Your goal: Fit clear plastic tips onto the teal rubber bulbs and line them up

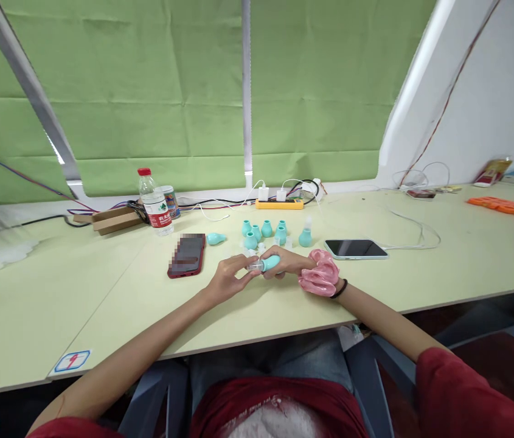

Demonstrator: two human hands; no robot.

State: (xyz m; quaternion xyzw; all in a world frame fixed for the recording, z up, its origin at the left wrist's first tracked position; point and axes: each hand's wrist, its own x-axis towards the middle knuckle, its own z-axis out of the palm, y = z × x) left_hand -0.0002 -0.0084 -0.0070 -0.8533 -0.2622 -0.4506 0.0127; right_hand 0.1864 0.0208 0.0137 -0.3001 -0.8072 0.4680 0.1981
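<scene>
My right hand [288, 261] is closed around a teal squeeze bulb [271, 263], which lies tilted with its neck to the left. At that neck, my left hand [229, 278] pinches a clear nozzle [255, 265] between thumb and fingers; it meets the bulb, but I cannot tell how firmly it is seated. Several more teal bulbs [266, 229] stand upright just beyond my hands, with small clear pieces [289, 243] among them. One bulb [305, 238] to the right carries a clear tip on top. Another teal bulb [215, 238] lies on its side at the left.
A red-cased phone [187, 255] lies left of my hands, a second phone [356, 249] to the right with a white cable. Behind are a water bottle [156, 207], a can [171, 201], a cardboard box [118, 220] and a yellow power strip [279, 204]. Orange trays [507, 207] sit far right.
</scene>
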